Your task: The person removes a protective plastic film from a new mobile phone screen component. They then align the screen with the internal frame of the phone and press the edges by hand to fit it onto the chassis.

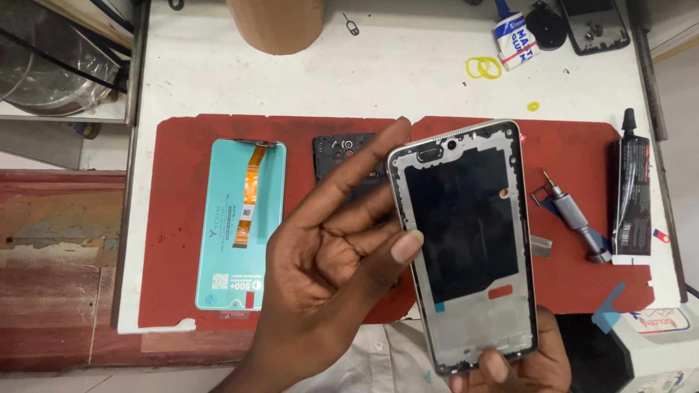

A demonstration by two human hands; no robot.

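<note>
Head view: right hand (520, 367) grips a phone frame (466, 240) from below at its bottom edge, 1 fingertip curled over the lower rim, the rest of the hand mostly hidden behind it. Frame is held up off the table, tilted slightly, top end away from the person. Silver border, dark inner panel, small red patch near the lower middle.

Left hand (328, 255) sits just beside the frame's left edge, holding nothing. Thumb tip touches or nearly touches the left rim, cannot tell which; index finger points up toward the frame's top corner, other fingers folded into the palm.

Below both hands: red work mat (182, 218) on a white table (408, 73). On the mat, left of the left hand, a display module (240, 225) lies back side up, teal film, orange flex cable running down from the top. A dark phone back part (338, 156) lies partly hidden behind the left index finger.

Right of the frame: small screwdriver (575, 215) on the mat, black glue tube (630, 193) at the mat's right edge.

Far side of table: 2 yellow rubber bands (483, 68), a small white and blue glue tube (513, 36), a brown cylinder (275, 25), a SIM pin (352, 28).
</note>
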